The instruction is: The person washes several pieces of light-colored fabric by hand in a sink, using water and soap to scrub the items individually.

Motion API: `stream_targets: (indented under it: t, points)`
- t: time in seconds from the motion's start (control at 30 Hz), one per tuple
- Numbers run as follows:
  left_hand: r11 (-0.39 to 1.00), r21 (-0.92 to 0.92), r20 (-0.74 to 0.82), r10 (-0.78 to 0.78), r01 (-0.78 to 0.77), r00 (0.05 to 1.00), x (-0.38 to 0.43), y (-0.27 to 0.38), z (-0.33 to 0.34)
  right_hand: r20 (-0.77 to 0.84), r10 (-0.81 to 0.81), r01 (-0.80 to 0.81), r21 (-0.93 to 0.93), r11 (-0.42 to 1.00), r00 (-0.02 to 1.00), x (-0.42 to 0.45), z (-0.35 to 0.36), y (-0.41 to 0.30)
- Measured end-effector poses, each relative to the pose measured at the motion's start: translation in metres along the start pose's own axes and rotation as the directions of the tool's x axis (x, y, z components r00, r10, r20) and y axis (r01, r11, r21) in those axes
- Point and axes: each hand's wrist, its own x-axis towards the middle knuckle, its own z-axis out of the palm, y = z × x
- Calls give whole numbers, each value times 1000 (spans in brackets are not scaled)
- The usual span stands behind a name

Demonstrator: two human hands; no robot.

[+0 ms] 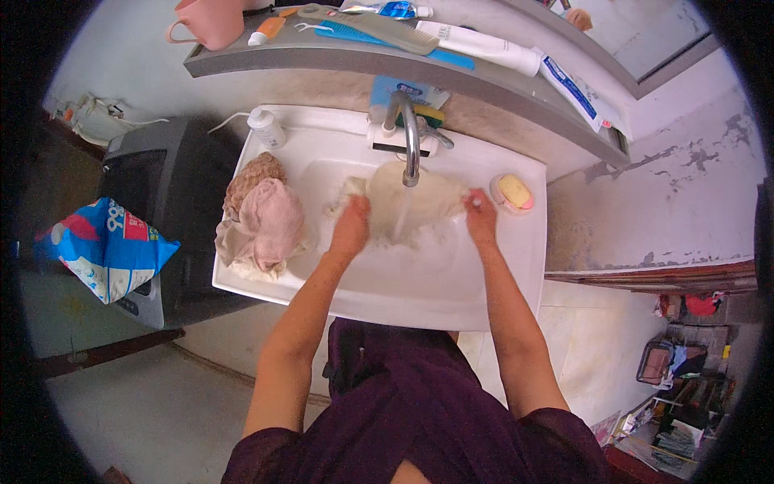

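Observation:
A cream-coloured cloth is stretched across the white washbasin, under the curved metal faucet. Water runs from the spout in front of the cloth. My left hand grips the cloth's left end, where it bunches up. At the right end, my right hand pinches the cloth between curled fingers. Both hands are a little blurred. On the basin's left rim lies a pile of damp cloths, a pink one over a brown textured one.
A bar of soap in a dish sits on the right rim, a white bottle at the back left. A grey shelf with combs, tubes and a pink mug crosses above. A washing machine bearing a blue packet stands left.

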Motion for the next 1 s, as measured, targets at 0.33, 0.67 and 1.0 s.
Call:
stream_targets:
  t: [0.33, 0.67, 1.0]
  points:
    - [992, -127, 135, 44, -26, 990, 8, 61, 9, 351, -211, 52, 412, 910, 912, -54, -39, -176]
    - [633, -717, 104, -317, 292, 943, 25, 119, -32, 281, 427, -506, 589, 631, 859, -55, -39, -60]
    - [885, -377, -117, 245, -272, 962, -21, 115, 0, 767, -92, -753, 641, 147, 635, -57, 83, -31]
